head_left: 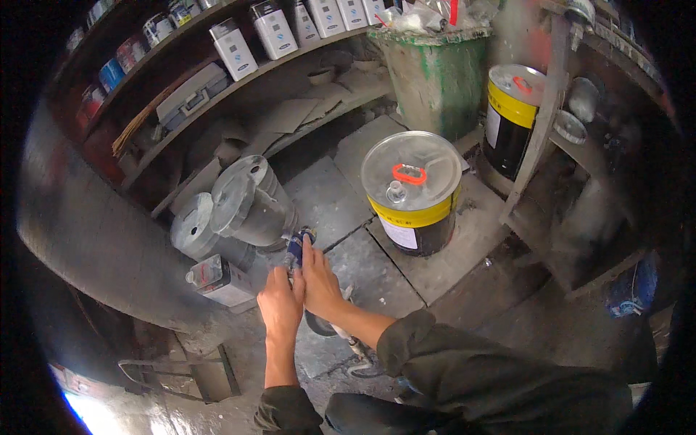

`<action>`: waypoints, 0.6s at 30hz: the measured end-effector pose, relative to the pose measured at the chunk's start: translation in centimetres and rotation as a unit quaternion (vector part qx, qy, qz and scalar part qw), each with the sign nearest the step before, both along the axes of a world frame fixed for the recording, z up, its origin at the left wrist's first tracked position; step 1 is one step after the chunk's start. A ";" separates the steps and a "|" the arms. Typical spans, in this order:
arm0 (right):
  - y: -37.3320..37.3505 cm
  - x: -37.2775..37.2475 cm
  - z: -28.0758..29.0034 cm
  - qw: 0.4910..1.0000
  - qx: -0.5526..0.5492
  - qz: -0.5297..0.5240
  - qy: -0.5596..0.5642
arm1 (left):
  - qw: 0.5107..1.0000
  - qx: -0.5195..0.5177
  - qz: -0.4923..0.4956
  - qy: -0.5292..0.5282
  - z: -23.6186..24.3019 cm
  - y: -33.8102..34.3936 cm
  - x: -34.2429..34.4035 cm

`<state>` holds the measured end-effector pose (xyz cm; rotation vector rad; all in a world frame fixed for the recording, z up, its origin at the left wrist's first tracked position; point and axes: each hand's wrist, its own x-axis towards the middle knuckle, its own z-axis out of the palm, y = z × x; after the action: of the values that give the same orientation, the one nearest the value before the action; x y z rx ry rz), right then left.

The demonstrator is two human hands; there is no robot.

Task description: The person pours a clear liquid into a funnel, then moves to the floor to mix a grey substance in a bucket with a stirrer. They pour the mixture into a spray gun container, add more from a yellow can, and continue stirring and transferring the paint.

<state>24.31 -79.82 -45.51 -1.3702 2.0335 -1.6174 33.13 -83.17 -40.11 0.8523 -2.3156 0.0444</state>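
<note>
My left hand (281, 303) is closed, with thumb and fingers on the silver end of a small blue and silver tool (295, 250). My right hand (321, 284) lies against it from the other side, fingers along the blue part. The two hands touch, and they hide much of the tool, so its exact kind is unclear. Below my right wrist show a dark rounded part (319, 325) and a metal hose fitting (355, 346); whether they join the tool is hidden. Just beyond my hands stands a dusty metal pail (254, 206) with a lid.
A black and yellow drum (413, 210) with a red handle stands ahead right, another drum (511, 119) behind it. Left of my hands are a rectangular can (225, 286) and a second dusty pail (192, 235). A green bin (435, 83) and shelves (290, 54) of tins line the back.
</note>
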 end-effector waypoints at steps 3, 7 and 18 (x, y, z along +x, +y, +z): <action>-0.4 0.4 -0.4 1.000 0.013 -0.010 0.018 | 0.997 -0.032 0.061 -0.046 -1.0 -0.6 0.0; -0.3 -0.3 -0.3 0.997 0.066 0.042 -0.009 | 0.995 -0.016 0.094 -0.019 0.3 -0.1 -0.8; -0.1 0.0 -0.7 0.997 0.062 0.015 0.050 | 0.988 0.089 0.098 0.076 2.4 -0.4 -1.2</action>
<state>24.29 -79.95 -46.22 -1.4568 2.1179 -1.4102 31.92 -83.61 -37.68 1.1313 -2.1109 -0.1410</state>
